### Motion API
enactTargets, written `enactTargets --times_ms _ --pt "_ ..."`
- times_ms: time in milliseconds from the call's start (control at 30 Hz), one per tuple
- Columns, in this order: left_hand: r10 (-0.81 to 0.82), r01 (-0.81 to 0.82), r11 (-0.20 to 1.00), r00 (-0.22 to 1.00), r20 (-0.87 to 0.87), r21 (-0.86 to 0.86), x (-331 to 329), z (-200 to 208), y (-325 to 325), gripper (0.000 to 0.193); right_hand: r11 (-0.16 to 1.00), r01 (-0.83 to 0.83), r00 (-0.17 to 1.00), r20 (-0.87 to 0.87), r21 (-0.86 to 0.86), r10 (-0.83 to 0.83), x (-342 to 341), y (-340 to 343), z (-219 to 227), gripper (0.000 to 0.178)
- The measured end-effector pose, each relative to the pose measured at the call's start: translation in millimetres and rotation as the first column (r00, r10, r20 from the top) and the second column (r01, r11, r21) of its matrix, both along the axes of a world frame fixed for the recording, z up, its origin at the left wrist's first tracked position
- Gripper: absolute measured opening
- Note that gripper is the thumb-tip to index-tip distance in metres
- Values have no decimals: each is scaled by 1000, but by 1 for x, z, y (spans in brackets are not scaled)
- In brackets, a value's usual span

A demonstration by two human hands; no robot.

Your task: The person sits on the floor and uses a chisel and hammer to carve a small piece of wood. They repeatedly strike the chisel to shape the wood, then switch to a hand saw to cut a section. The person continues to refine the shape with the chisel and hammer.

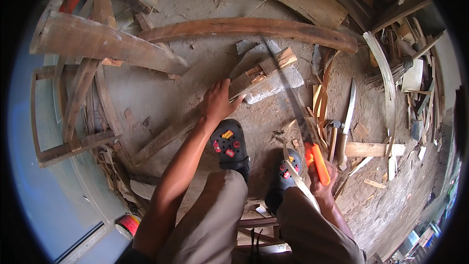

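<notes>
My left hand (pixel 217 101) grips a long wooden beam (pixel 239 85) from above, thumb along its near side. The beam slants from the floor at lower left up to the right. Its far end rests on a pale stone slab (pixel 281 87), and a notch is cut near that end. In my right hand (pixel 326 187), closed round its orange handle, is a handsaw (pixel 316 160). The saw's dark, slightly blurred blade runs away from me and crosses the beam close to its end, past the notch. Whether the teeth touch the wood I cannot tell.
To the right lie a long knife (pixel 350 107), a hammer (pixel 335 125) and a short board (pixel 373 149). A curved timber (pixel 249 26) spans the floor beyond the beam. Wooden frames (pixel 78 144) and a thick plank (pixel 107 44) stand left. My dark clogs (pixel 229 144) are near the beam.
</notes>
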State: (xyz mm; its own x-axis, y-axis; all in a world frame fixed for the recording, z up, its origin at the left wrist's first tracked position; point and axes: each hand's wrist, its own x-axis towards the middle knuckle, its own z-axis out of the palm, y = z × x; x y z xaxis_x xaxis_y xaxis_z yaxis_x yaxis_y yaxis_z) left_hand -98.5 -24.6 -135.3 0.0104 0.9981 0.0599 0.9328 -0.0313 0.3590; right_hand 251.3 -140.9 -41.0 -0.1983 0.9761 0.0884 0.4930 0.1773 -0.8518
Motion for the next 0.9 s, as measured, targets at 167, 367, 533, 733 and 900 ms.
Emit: enactTargets --times_ms 167,367,533,733,900 --pt "-2 1 999 1000 25 46 -1 3 5 69 998 -62 996 69 -5 62 -10 0 -2 8" --pt "95 -69 969 990 102 -236 -16 7 20 90 965 110 982 -125 -238 -143 -2 -6 -10 20" --pt "58 -18 962 989 138 -273 -35 -5 40 104 983 142 988 -42 -114 -148 4 -11 -20 50" --pt "42 8 965 982 186 -261 -42 -6 45 102 970 42 981 -175 -239 -86 -7 -15 -21 52" --pt "41 65 942 951 306 -328 -44 -1 48 103 987 55 997 -45 -154 -63 -11 -13 -18 38"
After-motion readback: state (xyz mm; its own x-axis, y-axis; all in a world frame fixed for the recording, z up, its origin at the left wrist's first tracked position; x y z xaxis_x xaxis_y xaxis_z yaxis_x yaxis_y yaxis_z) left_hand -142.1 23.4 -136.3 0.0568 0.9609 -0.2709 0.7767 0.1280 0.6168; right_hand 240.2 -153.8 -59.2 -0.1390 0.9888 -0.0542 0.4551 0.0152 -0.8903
